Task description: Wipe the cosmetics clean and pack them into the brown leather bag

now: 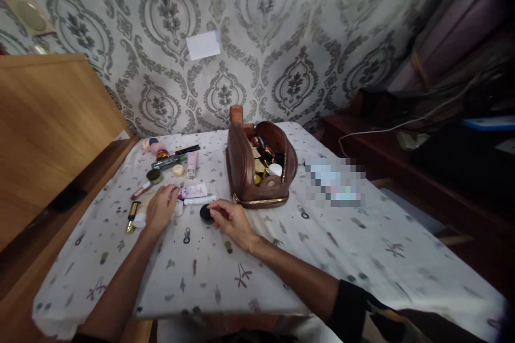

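My right hand (234,223) has its thumb and fingers closed on the edge of a small round black jar (206,214) at the tablecloth. My left hand (162,206) rests loosely curved, palm down, among cosmetics, with its fingers by the end of a white and purple tube (193,191). Beside its thumb is a small white jar (178,209); a pale bottle with a white cap (140,218) lies partly hidden behind it. A slim white tube (200,200) is just beyond the black jar. An open brown bag (241,171) stands to the right, holding several items, among them a white-lidded jar (275,170).
Several more cosmetics lie at the left: a gold and black tube (132,218), a dark green-lidded jar (154,176), a pink tube (192,164) and a green bottle (166,162). A blurred-out object (336,182) lies right of the bag. A wooden panel (52,139) borders the left side.
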Tool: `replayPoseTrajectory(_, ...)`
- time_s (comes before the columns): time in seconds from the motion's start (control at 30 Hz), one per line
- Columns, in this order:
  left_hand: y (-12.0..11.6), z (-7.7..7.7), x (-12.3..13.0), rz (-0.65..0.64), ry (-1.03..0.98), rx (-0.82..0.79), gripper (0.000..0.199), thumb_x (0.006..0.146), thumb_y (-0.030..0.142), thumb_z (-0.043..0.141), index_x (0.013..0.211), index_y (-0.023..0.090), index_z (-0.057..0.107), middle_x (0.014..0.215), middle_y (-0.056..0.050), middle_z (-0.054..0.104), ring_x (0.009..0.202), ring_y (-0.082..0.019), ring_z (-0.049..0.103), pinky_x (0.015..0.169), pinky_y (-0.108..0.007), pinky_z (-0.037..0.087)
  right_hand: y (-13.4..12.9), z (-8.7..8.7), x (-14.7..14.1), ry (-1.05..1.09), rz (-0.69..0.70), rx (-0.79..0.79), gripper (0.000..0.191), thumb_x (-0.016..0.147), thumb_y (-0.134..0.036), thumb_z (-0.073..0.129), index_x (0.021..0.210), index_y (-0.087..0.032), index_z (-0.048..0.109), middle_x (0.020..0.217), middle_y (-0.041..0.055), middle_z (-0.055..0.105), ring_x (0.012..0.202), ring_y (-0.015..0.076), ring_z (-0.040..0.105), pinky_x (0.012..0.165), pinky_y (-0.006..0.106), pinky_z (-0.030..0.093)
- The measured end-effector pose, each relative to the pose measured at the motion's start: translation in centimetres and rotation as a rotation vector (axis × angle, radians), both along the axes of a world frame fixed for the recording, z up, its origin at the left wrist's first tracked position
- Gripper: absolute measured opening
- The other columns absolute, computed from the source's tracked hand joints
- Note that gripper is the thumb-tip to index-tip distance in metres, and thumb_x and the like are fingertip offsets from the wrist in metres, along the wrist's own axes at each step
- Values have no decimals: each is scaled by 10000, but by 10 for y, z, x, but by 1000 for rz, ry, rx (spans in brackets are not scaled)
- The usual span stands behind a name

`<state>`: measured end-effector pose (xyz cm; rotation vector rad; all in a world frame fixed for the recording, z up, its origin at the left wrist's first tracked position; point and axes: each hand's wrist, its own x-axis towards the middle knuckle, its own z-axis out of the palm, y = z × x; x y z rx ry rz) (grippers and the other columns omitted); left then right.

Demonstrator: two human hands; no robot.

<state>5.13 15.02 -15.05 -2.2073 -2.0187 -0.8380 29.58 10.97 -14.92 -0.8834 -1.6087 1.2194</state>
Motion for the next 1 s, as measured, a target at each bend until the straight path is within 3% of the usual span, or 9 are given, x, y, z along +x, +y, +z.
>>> replayPoseTrajectory(0.3,-1,-1,1,-8,25,30,374,970,428,318,971,212,623,943,-82,666,931,-248,618,831,-349,452,0,-2,-4,-12,-17,46,135,853,-134,534,904,-166,655,717,-19,605,510,78,544,534,191,427)
replayPoseTrajectory(0.57,-3,3,4,-2,21,4,377,963,445,316,931,212,609,936,-86,670,927,-252,614,827,-356,451,-1,0,-3,-107,-60,140,117,870,-144,572,904,-195,671,755,-6,647,623,114,584,608,209,457)
replayPoseTrajectory(0.83,-5,1,3,23,36,25,393,949,480,316,987,200,589,1029,-113,688,1003,-275,625,880,-382,465,-6,-1,-4,-260,-24,334,146,909,-145,543,979,-193,662,956,41,723,890,156,667,822,242,488)
replayPoseTrajectory(1.0,-4,2,-1,29,61,21,411,939,507,322,970,196,590,1003,-129,691,971,-303,638,851,-410,476,-11,2,-3,-417,22,454,139,952,-203,512,1005,-184,639,999,50,711,898,165,664,785,247,487)
